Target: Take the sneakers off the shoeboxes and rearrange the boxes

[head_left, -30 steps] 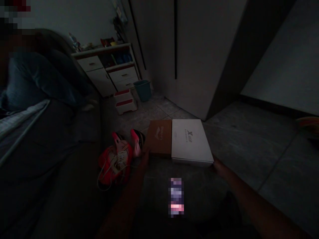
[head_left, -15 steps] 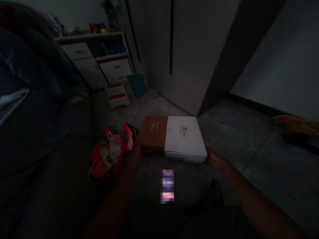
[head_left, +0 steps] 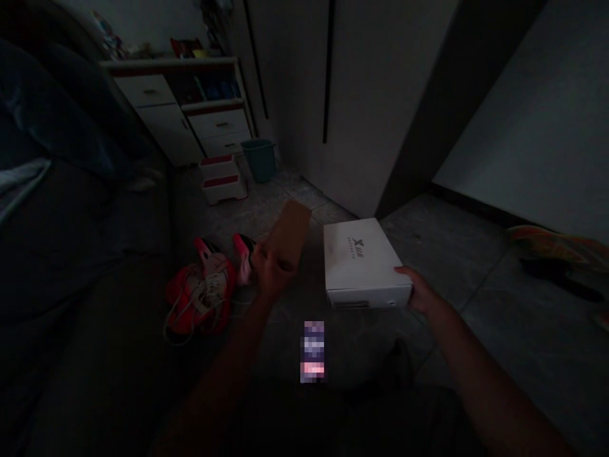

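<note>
A brown box is tilted up on its edge, with my left hand gripping its near end. To its right, apart from it, is a white box with dark printing on its lid. My right hand grips the white box at its near right corner, thumb on the top. Left of the brown box lie red and pink shoes with pale laces. A pixelated lit rectangle shows below the boxes.
Behind stand a red-and-white step stool, a teal bucket, a white drawer cabinet and a tall wardrobe. A dark sofa runs along the left. Colourful items lie at the right wall.
The brown box has been turned up onto its edge and parted from the white box. The white box has shifted slightly right with my right hand.
</note>
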`<state>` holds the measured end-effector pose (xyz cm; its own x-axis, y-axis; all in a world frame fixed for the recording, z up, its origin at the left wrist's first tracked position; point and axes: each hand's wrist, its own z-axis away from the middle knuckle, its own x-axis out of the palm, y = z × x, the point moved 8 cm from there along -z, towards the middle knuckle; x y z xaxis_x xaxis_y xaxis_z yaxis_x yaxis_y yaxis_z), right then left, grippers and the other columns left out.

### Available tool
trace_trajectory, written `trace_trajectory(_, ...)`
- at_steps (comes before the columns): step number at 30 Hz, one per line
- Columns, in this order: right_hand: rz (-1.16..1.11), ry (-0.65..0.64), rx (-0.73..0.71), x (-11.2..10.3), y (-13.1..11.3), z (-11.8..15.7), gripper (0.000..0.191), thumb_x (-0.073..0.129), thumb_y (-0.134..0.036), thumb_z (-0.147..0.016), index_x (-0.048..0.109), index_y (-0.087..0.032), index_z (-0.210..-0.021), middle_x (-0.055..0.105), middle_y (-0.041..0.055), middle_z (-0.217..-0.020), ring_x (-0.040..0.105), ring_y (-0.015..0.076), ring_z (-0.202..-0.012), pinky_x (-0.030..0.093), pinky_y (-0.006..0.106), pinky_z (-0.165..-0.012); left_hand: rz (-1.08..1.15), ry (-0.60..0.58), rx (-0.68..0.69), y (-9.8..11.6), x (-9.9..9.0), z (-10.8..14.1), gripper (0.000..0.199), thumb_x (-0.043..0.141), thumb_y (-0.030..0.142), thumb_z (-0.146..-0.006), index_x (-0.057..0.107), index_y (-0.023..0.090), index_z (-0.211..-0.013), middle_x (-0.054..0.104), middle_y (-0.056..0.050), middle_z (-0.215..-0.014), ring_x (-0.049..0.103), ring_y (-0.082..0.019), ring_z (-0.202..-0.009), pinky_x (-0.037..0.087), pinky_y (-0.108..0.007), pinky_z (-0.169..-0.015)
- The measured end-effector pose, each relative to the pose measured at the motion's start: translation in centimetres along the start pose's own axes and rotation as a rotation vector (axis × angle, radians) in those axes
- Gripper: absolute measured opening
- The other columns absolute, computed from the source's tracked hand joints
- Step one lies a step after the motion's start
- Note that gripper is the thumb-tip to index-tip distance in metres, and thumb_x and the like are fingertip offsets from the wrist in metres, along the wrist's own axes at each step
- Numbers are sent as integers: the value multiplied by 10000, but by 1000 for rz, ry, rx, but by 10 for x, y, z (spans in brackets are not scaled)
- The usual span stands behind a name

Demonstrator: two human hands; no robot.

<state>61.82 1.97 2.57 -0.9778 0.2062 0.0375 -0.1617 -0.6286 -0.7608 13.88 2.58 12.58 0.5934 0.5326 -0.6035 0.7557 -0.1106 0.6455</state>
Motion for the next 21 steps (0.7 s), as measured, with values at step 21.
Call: trace_trajectory(21, 905, 511, -494, -13, -26, -1, 815, 924, -528, -866, 666, -267, -1593, 660, 227, -1602, 573, 487, -1539, 477, 666, -1275, 180, -93, -522, -110, 41, 23, 771, 940, 408, -849, 618, 178, -1510, 593, -245, -1658, 471, -443, -1647, 375, -565, -1373)
